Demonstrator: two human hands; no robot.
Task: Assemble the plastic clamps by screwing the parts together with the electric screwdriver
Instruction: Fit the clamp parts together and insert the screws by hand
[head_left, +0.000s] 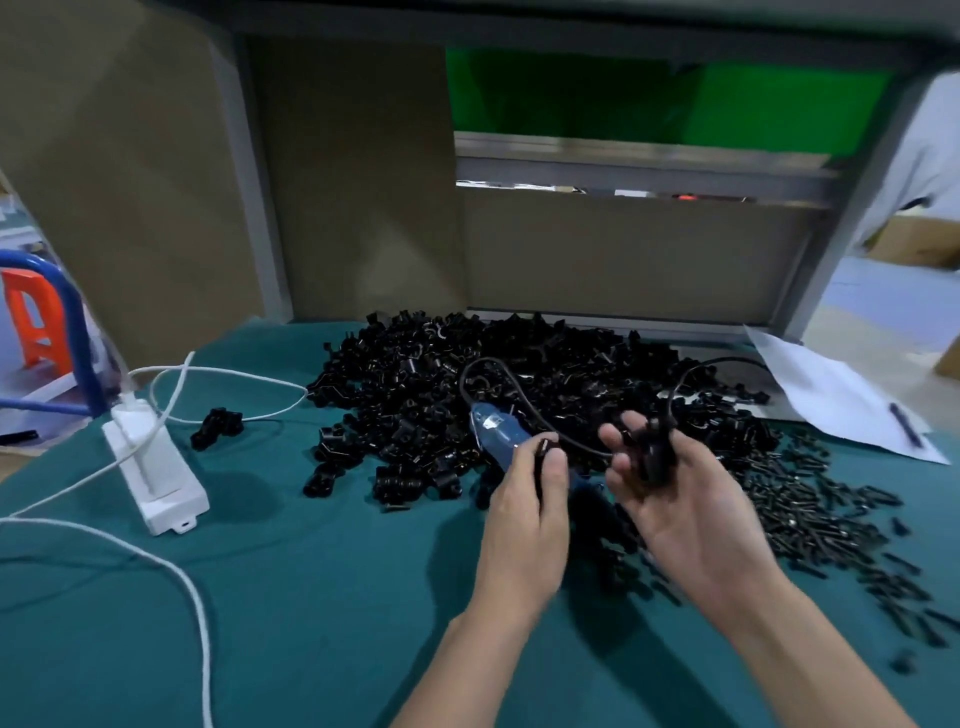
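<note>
Screwdriver (491, 423): blue-bodied, tilted, its far end over the near edge of the pile; the near end is hidden in the left hand.
Left hand (524, 514): back of the hand up, fingers and thumb wrapped round the screwdriver's body, grasping it above the cloth.
Cord (576, 443): thin and black, it loops over the pile from the screwdriver's far end and runs across to the right hand; a second loop rises behind that hand.
Right hand (691, 509): palm up, just right of the left hand, fingers curled round a black lump at the cord's end. The lump is too blurred to name.
Clamp parts (415, 384): a broad heap of black plastic pieces, mid-table, behind and under both hands.
Screws (810, 509): small dark screws scattered to the right of the heap, spreading toward the near right edge.
Clamp (217, 428): one black piece lying alone, left of the heap, near the power strip.
Cloth (311, 597): teal, covering the table.
Power strip (156, 467): white, on the cloth at left, with a plug in its far end.
White cables (192, 587): they trail from the strip across the cloth, one toward the near edge, one curving toward the heap.
Paper (831, 400): a white sheet at far right, with a pen (904, 423) on it.
Cardboard (358, 182): brown panels standing behind the table.
Stool (36, 327): orange, beyond the table's left edge, behind a blue tube.
</note>
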